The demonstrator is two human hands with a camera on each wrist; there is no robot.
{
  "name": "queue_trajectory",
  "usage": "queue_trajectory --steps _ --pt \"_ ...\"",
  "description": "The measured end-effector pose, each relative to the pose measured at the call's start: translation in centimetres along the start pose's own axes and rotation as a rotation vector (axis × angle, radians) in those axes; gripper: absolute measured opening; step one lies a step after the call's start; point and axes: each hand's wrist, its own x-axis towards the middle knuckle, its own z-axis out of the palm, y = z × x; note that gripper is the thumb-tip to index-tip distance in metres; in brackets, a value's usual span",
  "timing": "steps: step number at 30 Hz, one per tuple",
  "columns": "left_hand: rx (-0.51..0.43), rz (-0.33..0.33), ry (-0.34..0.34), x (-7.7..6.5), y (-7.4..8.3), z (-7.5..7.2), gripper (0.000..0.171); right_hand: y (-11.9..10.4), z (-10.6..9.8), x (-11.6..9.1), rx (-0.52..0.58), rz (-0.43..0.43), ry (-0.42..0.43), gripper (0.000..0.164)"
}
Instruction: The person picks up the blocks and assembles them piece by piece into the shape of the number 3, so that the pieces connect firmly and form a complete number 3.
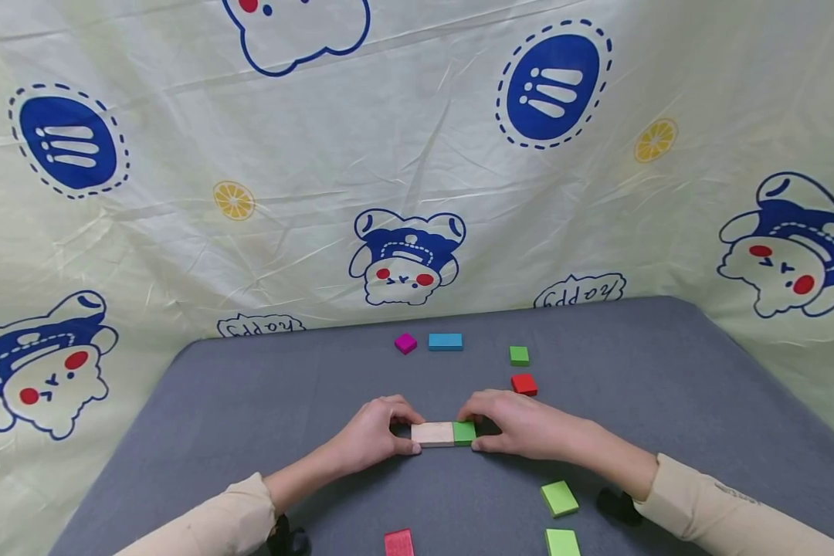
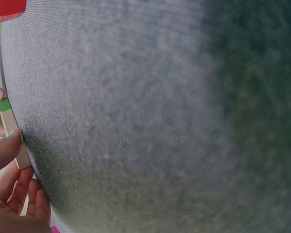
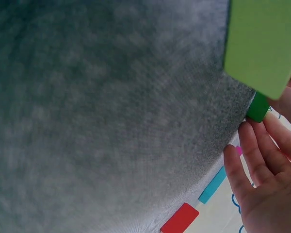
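Note:
Near the middle of the table, a pale wooden block [image 1: 432,434] lies end to end with a short green block [image 1: 463,433]. My left hand [image 1: 375,434] grips the left end of the wooden block, thumb on the near side and fingers at the far side. From the other end, my right hand [image 1: 517,425] pinches the green block between thumb and fingers. The left wrist view shows the left thumb against the wooden block [image 2: 14,141]. Fingertips touch the green block [image 3: 257,107] in the right wrist view, where the thumb is partly hidden by a nearer light green block [image 3: 262,46].
A magenta block [image 1: 405,344] and a blue block [image 1: 445,342] lie at the back. Behind my right hand are a green block [image 1: 519,356] and a red block [image 1: 524,384]. Two light green blocks [image 1: 559,499] and a pinkish-red block [image 1: 399,543] lie nearer.

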Motion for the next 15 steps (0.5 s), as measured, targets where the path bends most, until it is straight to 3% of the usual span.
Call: queue_trajectory --steps 15 --pt "0.010 -0.005 0.003 -0.07 0.10 0.02 0.026 -0.29 0.07 -0.01 -0.021 0.008 -0.006 0.032"
